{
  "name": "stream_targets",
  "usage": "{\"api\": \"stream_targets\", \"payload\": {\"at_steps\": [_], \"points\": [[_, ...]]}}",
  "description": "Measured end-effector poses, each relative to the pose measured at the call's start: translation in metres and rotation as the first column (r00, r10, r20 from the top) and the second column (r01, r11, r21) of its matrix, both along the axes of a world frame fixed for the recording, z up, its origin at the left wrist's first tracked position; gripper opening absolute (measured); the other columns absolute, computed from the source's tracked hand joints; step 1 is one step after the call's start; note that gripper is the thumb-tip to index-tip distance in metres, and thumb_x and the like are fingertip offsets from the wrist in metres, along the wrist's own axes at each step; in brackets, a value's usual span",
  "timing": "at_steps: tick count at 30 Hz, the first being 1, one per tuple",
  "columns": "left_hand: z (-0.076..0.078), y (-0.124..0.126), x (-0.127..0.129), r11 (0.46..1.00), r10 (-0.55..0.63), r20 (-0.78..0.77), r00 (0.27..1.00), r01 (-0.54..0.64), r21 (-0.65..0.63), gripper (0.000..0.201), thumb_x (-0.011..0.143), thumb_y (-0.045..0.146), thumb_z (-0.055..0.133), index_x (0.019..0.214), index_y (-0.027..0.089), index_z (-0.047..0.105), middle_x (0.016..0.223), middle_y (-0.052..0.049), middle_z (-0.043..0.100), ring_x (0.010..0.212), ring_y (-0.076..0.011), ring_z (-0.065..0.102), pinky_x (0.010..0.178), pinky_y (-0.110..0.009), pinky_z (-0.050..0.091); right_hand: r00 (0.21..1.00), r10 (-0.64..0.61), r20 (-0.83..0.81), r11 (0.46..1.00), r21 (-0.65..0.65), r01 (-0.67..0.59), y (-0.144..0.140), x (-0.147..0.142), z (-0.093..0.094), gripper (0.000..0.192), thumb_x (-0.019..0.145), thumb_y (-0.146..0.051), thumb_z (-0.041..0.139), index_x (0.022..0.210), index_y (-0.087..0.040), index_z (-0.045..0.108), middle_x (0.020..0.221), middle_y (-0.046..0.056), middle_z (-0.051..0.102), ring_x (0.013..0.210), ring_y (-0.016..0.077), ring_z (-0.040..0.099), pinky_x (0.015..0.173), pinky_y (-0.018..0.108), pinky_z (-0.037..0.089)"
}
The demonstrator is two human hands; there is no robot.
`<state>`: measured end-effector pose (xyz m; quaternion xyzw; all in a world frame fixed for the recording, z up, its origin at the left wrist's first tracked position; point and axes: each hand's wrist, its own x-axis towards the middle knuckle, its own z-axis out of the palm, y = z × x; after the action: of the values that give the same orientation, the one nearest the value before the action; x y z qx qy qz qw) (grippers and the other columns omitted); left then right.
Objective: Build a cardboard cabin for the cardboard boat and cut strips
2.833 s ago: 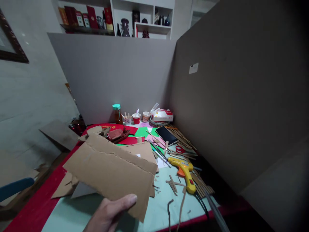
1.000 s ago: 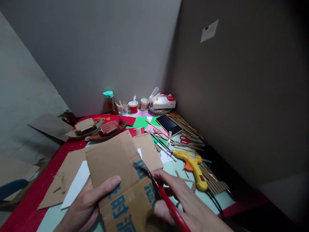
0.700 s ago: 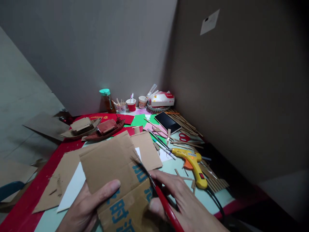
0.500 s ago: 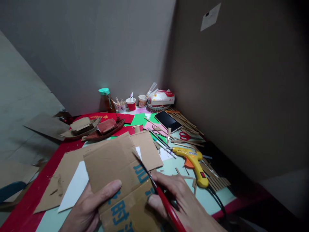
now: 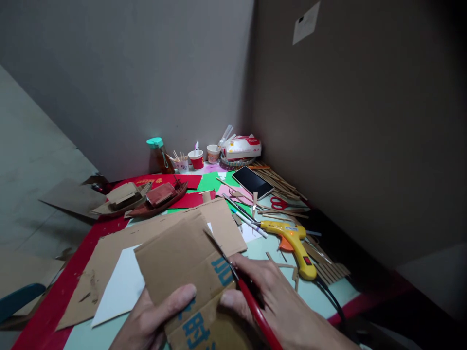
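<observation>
Cardboard piece (image 5: 186, 262): slid nearer the table's near edge; left hand (image 5: 153, 323) pinching it
Red scissors (image 5: 251, 301): right hand (image 5: 280, 306) gripping; blades have advanced along the cut

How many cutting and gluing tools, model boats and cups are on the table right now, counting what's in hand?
Scissors: 2, red-handled pair in the right hand at the cardboard piece held by the left hand; red scissors lying by the strips
Glue gun: 1
Model boats: 2
Cups: 3
Total: 8
</observation>
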<state>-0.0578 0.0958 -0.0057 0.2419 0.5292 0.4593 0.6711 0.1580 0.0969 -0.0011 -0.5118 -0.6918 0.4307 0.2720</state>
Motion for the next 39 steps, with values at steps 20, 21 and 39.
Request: {"api": "stream_targets", "payload": {"at_steps": [20, 21, 39], "points": [[-0.005, -0.002, -0.003, 0.999, -0.044, -0.006, 0.999, 0.044, -0.023, 0.092, 0.06, 0.034, 0.094, 0.144, 0.027, 0.057, 0.118, -0.007, 0.081, 0.125, -0.0433, 0.065, 0.098, -0.05, 0.06, 0.99, 0.029, -0.136, 0.998, 0.059, -0.022, 0.0, -0.009, -0.016, 0.021, 0.1, -0.037, 0.052, 0.089, -0.023, 0.064, 0.079, 0.0, 0.068, 0.074, 0.0164, 0.064, 0.068, 0.025, 0.044], [-0.005, -0.002, -0.003, 0.999, -0.045, -0.004, 0.999, 0.045, -0.022, 0.091, 0.061, 0.033, 0.094, 0.144, 0.026, 0.056, 0.117, -0.008, 0.081, 0.124, -0.0435, 0.065, 0.098, -0.051, 0.06, 0.995, 0.014, -0.101, 1.0, 0.029, -0.011, 0.0, -0.009, -0.014, 0.022, 0.099, -0.04, 0.055, 0.09, -0.023, 0.064, 0.083, 0.001, 0.069, 0.08, 0.0184, 0.065, 0.072, 0.026, 0.045], [-0.008, -0.002, -0.002, 0.995, -0.093, -0.043, 0.995, 0.092, -0.027, 0.092, 0.063, 0.041, 0.092, 0.145, 0.025, 0.055, 0.113, -0.008, 0.082, 0.127, -0.0408, 0.063, 0.107, -0.053, 0.053, 1.0, -0.027, -0.001, 0.998, -0.048, 0.027, 0.0, -0.011, -0.012, 0.033, 0.102, -0.053, 0.049, 0.118, -0.03, 0.066, 0.107, 0.005, 0.071, 0.105, 0.0264, 0.063, 0.09, 0.035, 0.046]]}}
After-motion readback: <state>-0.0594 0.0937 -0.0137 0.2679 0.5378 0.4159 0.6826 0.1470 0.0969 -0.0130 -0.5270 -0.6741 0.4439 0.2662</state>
